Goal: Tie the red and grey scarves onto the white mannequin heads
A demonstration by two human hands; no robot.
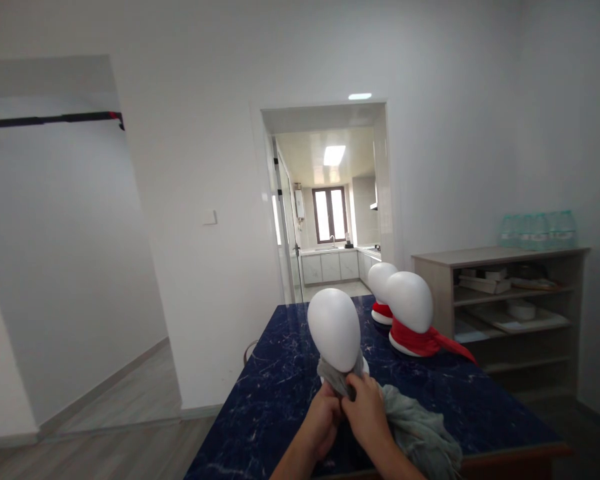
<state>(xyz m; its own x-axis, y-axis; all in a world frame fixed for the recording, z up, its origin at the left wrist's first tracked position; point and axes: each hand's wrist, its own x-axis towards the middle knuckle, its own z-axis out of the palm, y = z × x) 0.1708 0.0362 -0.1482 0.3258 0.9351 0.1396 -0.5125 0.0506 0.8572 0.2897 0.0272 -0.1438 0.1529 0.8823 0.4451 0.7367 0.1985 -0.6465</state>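
Hands work together at the near middle of the desk [280, 373]: left hand [325, 417] and right hand [367, 410] both pinch the grey scarf [415, 427] at the neck of the nearest white mannequin head [334, 328], apparently mid-knot; tightening would call for opposed pulls. Far right, an open shelf unit [500, 257] holds trays and boxes.

We cannot see our fingertips: both the left hand [324, 415] and the right hand [366, 412] bury them in the grey scarf [415, 427], which also hides the near foam head's [334, 329] neck and base. Our forearms run off the bottom edge. The shelf's [510, 293] contents blur beyond telling.
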